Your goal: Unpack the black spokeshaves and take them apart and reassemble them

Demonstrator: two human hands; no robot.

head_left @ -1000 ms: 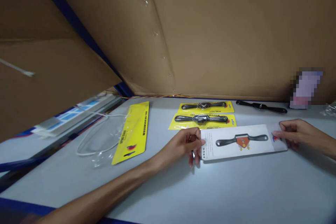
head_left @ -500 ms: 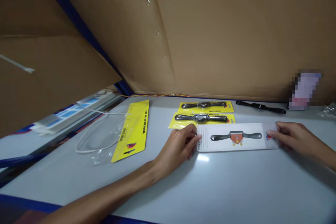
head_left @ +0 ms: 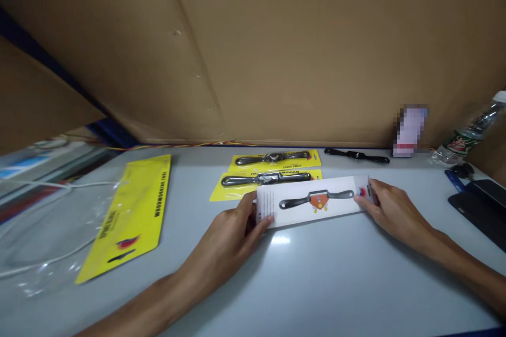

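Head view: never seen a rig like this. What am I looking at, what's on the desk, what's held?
There is no robot here. A camera on a person's head looks forward and down at their own bare hands. The left hand and right hand hold a white box by its ends. On the desk lie two yellow packs, each with a black tool, and a yellow card to their left. A loose black tool lies to their right; further right stands a bottle.

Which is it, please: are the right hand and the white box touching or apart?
Touching: the head view shows the right hand gripping the right end of the white box.
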